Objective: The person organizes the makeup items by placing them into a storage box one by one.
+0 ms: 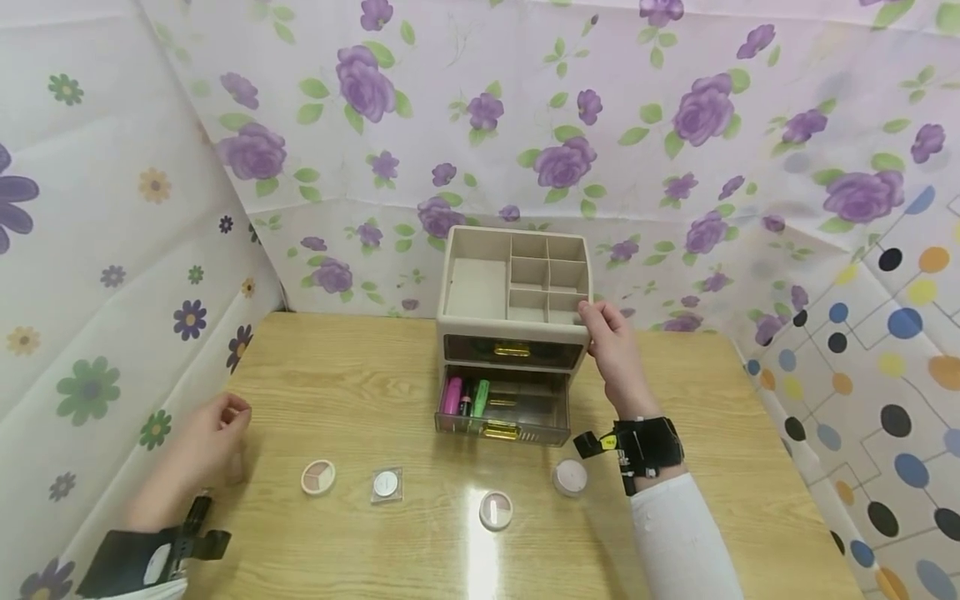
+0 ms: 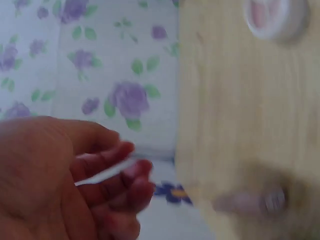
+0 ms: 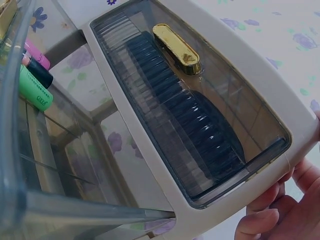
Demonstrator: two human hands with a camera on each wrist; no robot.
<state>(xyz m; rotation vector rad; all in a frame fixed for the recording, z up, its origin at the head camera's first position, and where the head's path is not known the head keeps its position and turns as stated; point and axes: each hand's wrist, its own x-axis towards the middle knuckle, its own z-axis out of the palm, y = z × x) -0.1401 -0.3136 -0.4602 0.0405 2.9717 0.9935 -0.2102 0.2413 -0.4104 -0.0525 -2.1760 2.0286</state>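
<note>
A beige desktop organizer [image 1: 477,287] stands at the back of the table, its lower clear drawer [image 1: 543,434] pulled out. My right hand [image 1: 617,358] grips its right front corner, thumb on the top rim and fingers along the side. In that drawer lie a magenta tube [image 1: 452,395], a dark tube with a pink part [image 1: 466,400] and a green tube [image 1: 481,398]. Behind the closed upper drawer front shows a dark comb [image 3: 175,110]. My left hand [image 1: 198,446] hovers at the table's left side, fingers loosely bent and holding nothing, near a small pinkish tube [image 2: 245,202].
Across the front of the table lie a round two-tone compact [image 1: 318,477], a square clear case with a white disc [image 1: 387,484], another round compact [image 1: 496,510] and a round pink pot [image 1: 570,477]. Flowered cloth [image 1: 480,108] hangs behind the table.
</note>
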